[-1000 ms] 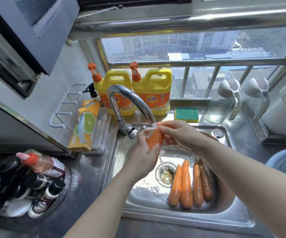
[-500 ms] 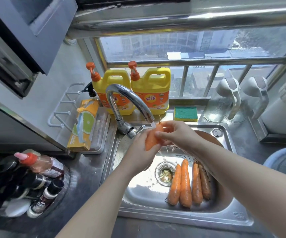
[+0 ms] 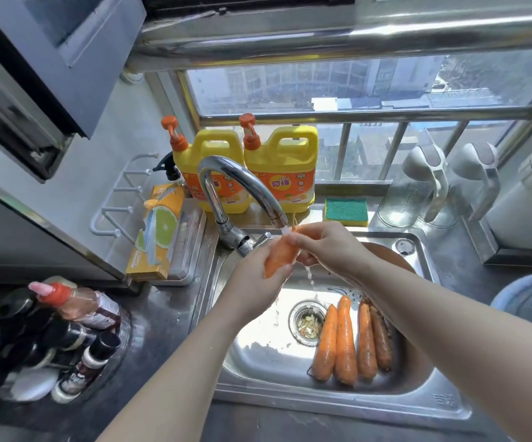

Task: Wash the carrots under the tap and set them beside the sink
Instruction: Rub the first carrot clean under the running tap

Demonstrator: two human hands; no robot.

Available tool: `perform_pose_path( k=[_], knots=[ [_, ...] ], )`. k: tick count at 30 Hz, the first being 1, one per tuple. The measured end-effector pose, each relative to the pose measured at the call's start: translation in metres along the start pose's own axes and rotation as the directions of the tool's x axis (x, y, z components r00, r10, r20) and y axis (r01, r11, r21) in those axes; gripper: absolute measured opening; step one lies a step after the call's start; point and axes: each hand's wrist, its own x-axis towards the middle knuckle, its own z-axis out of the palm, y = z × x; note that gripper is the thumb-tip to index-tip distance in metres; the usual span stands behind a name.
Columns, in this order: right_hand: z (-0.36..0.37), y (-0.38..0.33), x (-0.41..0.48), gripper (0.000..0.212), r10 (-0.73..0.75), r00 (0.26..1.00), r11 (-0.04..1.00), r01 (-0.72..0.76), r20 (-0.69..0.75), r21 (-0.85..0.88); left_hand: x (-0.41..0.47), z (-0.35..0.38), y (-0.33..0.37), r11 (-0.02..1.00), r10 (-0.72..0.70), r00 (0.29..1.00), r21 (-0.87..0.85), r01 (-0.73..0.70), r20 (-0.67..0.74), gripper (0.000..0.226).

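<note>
**Carrot under the running tap**

The carrot (image 3: 279,258) is being held at the centre of the frame, tilted, with its upper end just below the spout of the tap (image 3: 237,183). The left hand (image 3: 255,291) is cupping the lower end, its fingers curling round it. The right hand (image 3: 328,247) is pinching the upper end between thumb and fingertips. A thin stream of water (image 3: 311,280) is falling past the hands towards the drain strainer (image 3: 307,322). Right of the strainer, in the lower centre-right of the frame, four more carrots (image 3: 346,339) are lying side by side on the floor of the sink (image 3: 258,349). Behind the tap, in the upper centre, two yellow detergent bottles (image 3: 285,164) are standing and a green sponge (image 3: 346,210) is lying on the ledge.
</note>
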Motion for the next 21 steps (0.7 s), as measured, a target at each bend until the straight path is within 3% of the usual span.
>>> perform_pose_path(
  k=[2, 6, 10, 14, 18, 21],
  knots=[
    [0.0007, -0.0006, -0.0004, 0.021, 0.003, 1.000, 1.000, -0.003, 0.028, 0.015, -0.0020, -0.0005, 0.0010, 1.000, 0.007, 1.000, 0.024, -0.007, -0.019, 0.041],
    [0.0050, 0.0016, 0.0023, 0.023, -0.048, 0.995, 0.993, 0.038, -0.086, -0.115, -0.0009, 0.0047, 0.0040, 0.994, 0.069, 0.997, 0.091, -0.065, -0.043, 0.039],
    [-0.0011, 0.0014, 0.0033, 0.019, -0.009, 1.000, 0.999, 0.009, -0.012, -0.040, 0.0013, 0.0039, 0.0003, 0.997, 0.041, 0.998, 0.065, -0.039, -0.040, 0.042],
    [0.0038, 0.0015, 0.0027, 0.017, -0.078, 0.997, 0.985, 0.072, -0.028, -0.154, 0.0010, 0.0040, 0.0037, 0.998, 0.046, 0.997, 0.054, -0.043, -0.064, 0.042],
    [0.0042, 0.0016, 0.0021, 0.034, -0.051, 0.990, 0.996, 0.042, -0.131, -0.074, -0.0002, 0.0037, 0.0061, 0.997, 0.052, 0.998, 0.050, -0.051, -0.029, 0.040],
    [0.0029, 0.0022, 0.0006, 0.029, 0.003, 0.996, 1.000, -0.001, -0.087, 0.020, -0.0002, 0.0043, 0.0023, 0.999, 0.009, 1.000, -0.034, -0.010, -0.012, 0.038]
  ],
)
